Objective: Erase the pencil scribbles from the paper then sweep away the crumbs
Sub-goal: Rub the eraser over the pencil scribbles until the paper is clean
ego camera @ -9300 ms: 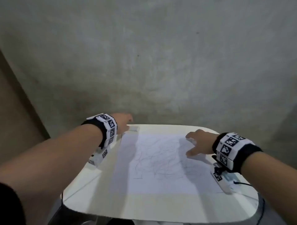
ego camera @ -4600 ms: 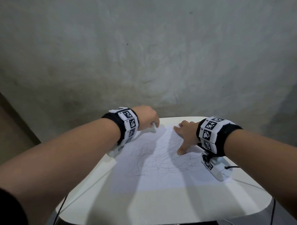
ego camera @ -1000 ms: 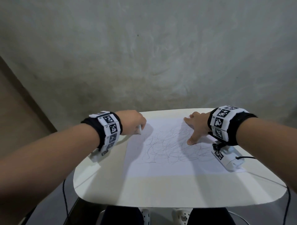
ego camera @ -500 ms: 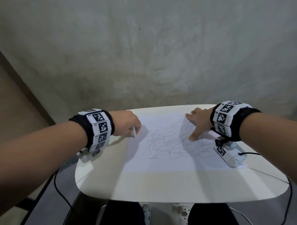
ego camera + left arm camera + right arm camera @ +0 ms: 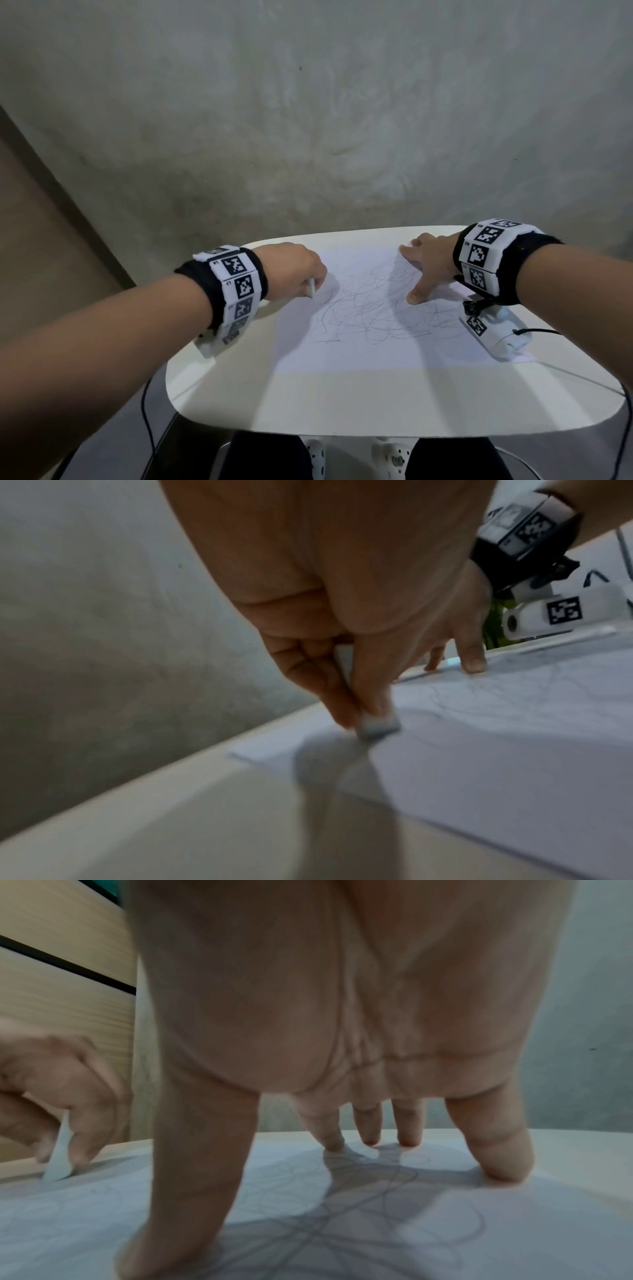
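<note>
From the head view, the paper (image 5: 359,329) lies flat on the white table (image 5: 342,404), its middle covered in pencil scribbles (image 5: 373,308); the left hand (image 5: 294,270) sits at the sheet's left edge with its fingers curled round a white eraser (image 5: 312,288), whose tip points down at the paper beside the outermost lines; the right hand (image 5: 428,263) is spread on the far right part of the sheet, thumb and fingertips planted; the scribbles look almost wholly intact, so I judge the erasing step to be only just starting, and no crumbs can be made out; from the left wrist view, the eraser (image 5: 377,726) is pinched between thumb and fingers and its end meets the paper (image 5: 496,737) near the sheet's corner, just short of the first faint lines; from the right wrist view, the right hand's fingers (image 5: 496,1153) are straight and splayed, their tips pressing the paper (image 5: 394,1218) down over the dark lines, while the left hand (image 5: 61,1096) with the eraser (image 5: 60,1153) shows at the far left; the next move, as I judge it, calls for rubbing strokes inward across the scribbles with firm but moderate pressure, the right hand bracing the sheet so it neither slides nor creases; sweeping comes only afterwards.
</note>
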The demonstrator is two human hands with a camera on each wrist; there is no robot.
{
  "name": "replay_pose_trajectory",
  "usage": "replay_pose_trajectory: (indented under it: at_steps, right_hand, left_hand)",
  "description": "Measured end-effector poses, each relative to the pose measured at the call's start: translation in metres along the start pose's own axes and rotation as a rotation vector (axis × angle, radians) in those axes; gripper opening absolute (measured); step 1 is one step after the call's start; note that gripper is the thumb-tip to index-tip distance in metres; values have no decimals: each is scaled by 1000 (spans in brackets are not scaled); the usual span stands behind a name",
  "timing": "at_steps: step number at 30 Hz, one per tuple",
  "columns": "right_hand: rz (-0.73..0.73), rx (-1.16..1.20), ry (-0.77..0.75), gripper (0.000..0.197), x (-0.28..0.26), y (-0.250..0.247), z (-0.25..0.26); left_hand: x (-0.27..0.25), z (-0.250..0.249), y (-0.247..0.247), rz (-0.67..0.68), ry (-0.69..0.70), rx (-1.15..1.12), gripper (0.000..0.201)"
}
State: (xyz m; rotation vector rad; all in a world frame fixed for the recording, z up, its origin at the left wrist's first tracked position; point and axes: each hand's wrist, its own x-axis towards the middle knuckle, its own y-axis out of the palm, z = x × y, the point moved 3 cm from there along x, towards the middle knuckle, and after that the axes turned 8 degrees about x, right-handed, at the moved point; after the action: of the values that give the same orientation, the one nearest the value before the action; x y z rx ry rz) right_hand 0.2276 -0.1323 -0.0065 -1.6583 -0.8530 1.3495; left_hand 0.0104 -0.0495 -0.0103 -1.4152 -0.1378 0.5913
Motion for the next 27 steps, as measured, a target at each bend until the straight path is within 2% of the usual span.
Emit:
replay_pose_trajectory:
  at_steps: [2, 6, 7, 11, 15, 22, 27]
  right_hand:
    - [3, 2, -4, 95, 0, 0, 0]
    - [11, 16, 2, 99, 1, 0, 0]
    - [17, 20, 5, 101, 1, 0, -1]
    - [46, 33, 16, 105, 2, -2, 0]
    - [63, 38, 24, 107, 3, -2, -1]
    - [61, 30, 12, 106, 2, -2, -2]
    - [50, 41, 19, 104, 2, -2, -2]
  left_hand:
    - [-5, 0, 1, 0, -12, -23, 10]
    - [-8, 6, -6, 196, -31, 18, 13]
    - [-1, 2, -11, 168, -22, 23, 15]
    - [45, -24, -38, -122, 33, 2, 22]
    - [66, -33, -35, -93, 57, 56, 19]
    - [30, -7, -20, 119, 31, 100, 19]
    - [57, -22, -34, -57, 20, 63, 23]
